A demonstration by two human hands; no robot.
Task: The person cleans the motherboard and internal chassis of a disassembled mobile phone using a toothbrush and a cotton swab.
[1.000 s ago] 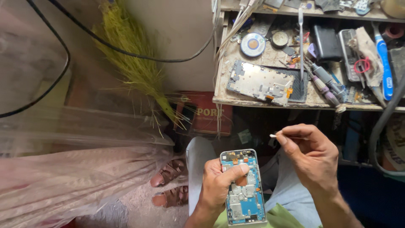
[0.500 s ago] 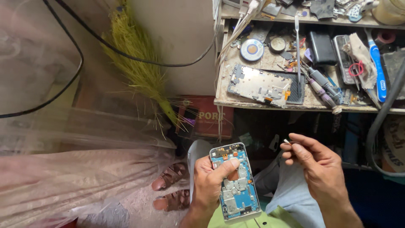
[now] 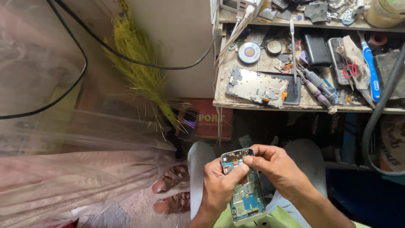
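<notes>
While both hands work over the lap, the left hand [image 3: 219, 185] is wrapped around an opened phone [image 3: 244, 192], its thumb pressed across the upper part and its fingers closed behind the frame. The phone stands nearly upright between the knees, its bare boards facing up — a blue part shows low down. The right hand [image 3: 278, 169] comes in from the right, fingertips [image 3: 249, 160] pinched together on the phone's top edge just beside the left thumb; whether they hold anything small there I cannot tell. Below the knees, two brown sandals [image 3: 171, 190] rest on the dirt floor. To the left hangs a clear plastic sheet [image 3: 71, 169]. Farther off, a grass broom [image 3: 141, 71] leans against the wall, crossed by a black cable [image 3: 84, 63]. Beyond the knees stands a cluttered bench [image 3: 261, 104] — on it lie a metal phone frame [image 3: 257, 86], a round tin [image 3: 249, 52] and a blue toothbrush [image 3: 371, 67].
</notes>
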